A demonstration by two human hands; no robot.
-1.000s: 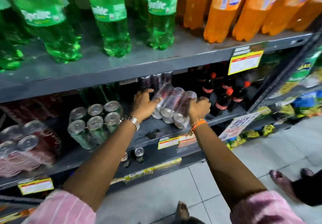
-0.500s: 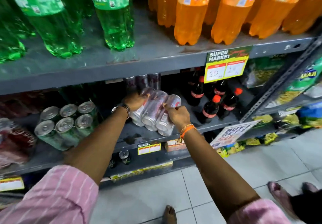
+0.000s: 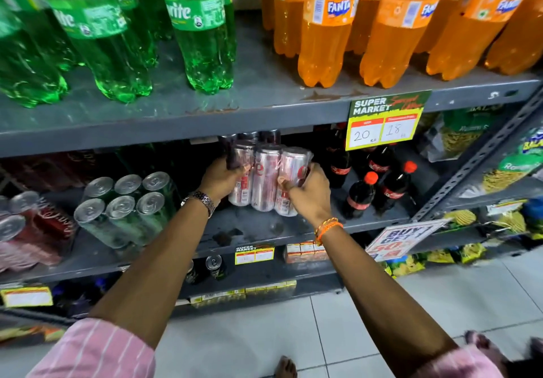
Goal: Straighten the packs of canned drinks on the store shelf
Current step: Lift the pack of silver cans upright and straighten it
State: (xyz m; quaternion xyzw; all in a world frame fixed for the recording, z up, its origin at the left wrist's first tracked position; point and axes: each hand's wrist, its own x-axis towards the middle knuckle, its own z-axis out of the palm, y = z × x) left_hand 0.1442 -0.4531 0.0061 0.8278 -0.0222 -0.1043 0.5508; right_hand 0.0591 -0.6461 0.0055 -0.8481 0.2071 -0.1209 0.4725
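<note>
A shrink-wrapped pack of silver and red cans (image 3: 266, 178) stands nearly upright on the grey middle shelf (image 3: 293, 228). My left hand (image 3: 221, 180) grips its left side and my right hand (image 3: 308, 192) grips its right side. Behind it stands a pack of dark cans (image 3: 249, 138), partly hidden under the shelf above. To the left lies a tilted pack of green cans (image 3: 126, 204), tops facing me. A red can pack (image 3: 32, 230) lies at the far left, blurred.
Small cola bottles (image 3: 373, 189) stand just right of the held pack. Green Sprite bottles (image 3: 199, 34) and orange Fanta bottles (image 3: 329, 28) fill the shelf above. A price tag (image 3: 385, 122) hangs from that shelf's edge. Snack bags (image 3: 499, 172) fill the rack at right. Tiled floor lies below.
The silver can pack has been tipped from leaning towards me to nearly upright and pushed back on the shelf, with both hands staying on its sides.
</note>
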